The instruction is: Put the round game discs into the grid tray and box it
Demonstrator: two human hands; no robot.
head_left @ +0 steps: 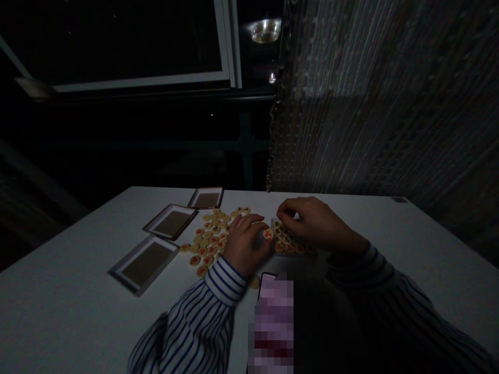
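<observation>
Head view: L hand [245, 244] fingers pinched red-marked disc [268, 234] just above bench [390, 244]. R hand [315, 223] fingers bunched over packed discs [290, 245]; grip unclear. Judged early stage: loose pile [208, 239] far outnumbered packed lot.

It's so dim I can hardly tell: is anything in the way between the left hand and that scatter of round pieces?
Nothing visible. The left hand lies over the edge of the scatter of round pieces, holding one red-marked piece. The right hand is on the other side, over a row of pieces.
</observation>
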